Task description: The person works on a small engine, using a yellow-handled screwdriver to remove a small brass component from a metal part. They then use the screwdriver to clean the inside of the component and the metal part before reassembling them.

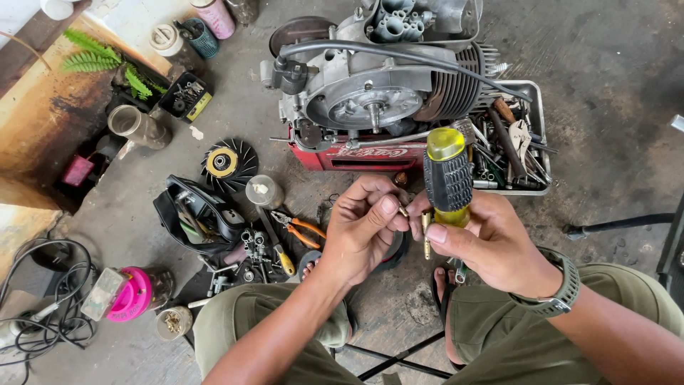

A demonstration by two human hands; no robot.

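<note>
Nearest the camera, a screwdriver (447, 178) with a yellow and black handle is gripped in the right hand (484, 239), its fingers (436, 233) clamped around the handle, which points up and away. Just left of the screwdriver, a small brass-coloured part (402, 210) is pinched between thumb and fingertips of the left hand (360, 228); the two hands are touching. Left of the screwdriver, orange-handled pliers (303, 229) are laid on the concrete floor (605, 85) beside a black bag (196, 217) of tools. Beyond the screwdriver, a grey engine (377, 89) is propped on a red crate (356, 155). Right of the screwdriver and further off, a metal tray (538, 107) is filled with tools.
</note>
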